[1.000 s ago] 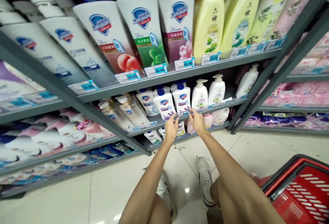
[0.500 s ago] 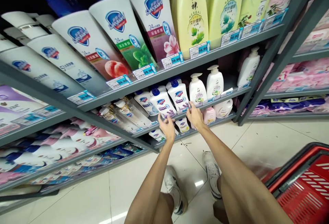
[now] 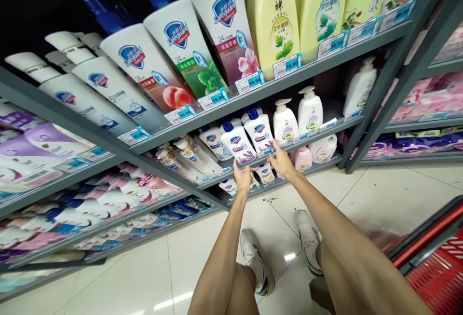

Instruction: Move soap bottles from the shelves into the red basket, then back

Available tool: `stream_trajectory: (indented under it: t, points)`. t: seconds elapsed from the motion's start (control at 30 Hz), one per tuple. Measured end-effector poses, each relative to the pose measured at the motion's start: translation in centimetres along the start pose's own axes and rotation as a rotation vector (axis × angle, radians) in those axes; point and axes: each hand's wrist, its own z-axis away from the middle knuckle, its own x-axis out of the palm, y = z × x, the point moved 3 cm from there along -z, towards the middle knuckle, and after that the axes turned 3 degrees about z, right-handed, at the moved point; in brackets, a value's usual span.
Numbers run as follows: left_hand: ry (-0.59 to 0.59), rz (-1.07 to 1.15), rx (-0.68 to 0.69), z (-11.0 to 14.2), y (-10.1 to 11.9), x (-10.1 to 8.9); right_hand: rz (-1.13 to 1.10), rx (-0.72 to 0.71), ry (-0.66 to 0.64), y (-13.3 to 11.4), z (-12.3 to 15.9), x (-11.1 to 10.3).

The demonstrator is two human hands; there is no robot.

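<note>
"Lavender bottles (image 3: 238, 143): where did we see them?"

"On the middle shelf (image 3: 350, 121), a pair of them side by side near its front edge, both upright. They were white with blue tops, and we saw purple flowers printed low on the fronts."

"And our left hand (image 3: 243, 178)?"

"It was just below the bottle on the left, at the shelf edge. We had the fingers spread, one pointing up toward the bottle and another pointing across to the right. We saw nothing in its grasp."

"What about our right hand (image 3: 282, 161)?"

"That was at the shelf edge below the bottle on the right, beside a blue price tag (image 3: 267, 151). We had its fingers partly curled. We could not tell whether they pinched anything, or whether either hand touched a bottle."

"What did we notice around them?"

"To the right stood two white pump bottles (image 3: 285, 123), and on the shelf beneath, a pink bottle (image 3: 303, 158). Above, we had yellow bottles (image 3: 278, 18) in the upper row."

"And down by us?"

"Our shoes (image 3: 252, 251) were on the pale tiled floor (image 3: 141, 276), and a red basket (image 3: 439, 269) was at our right, cut off by the view."
</note>
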Motion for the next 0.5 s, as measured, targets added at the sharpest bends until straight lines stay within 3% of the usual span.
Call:
stream_trajectory:
  t: [0.2, 0.37, 0.5]
  points:
    - [0.046, 0.027, -0.036, -0.8, 0.3, -0.5, 0.006, -0.005, 0.035, 0.3, -0.5, 0.6]
    - [0.017, 0.021, -0.052, -1.3, 0.4, 0.1, 0.051, -0.058, 0.036, 0.3, -0.4, 0.7]
    - [0.056, -0.078, 0.037, -1.6, 1.3, 0.6, 0.076, -0.043, 0.016, 0.4, -0.3, 0.6]
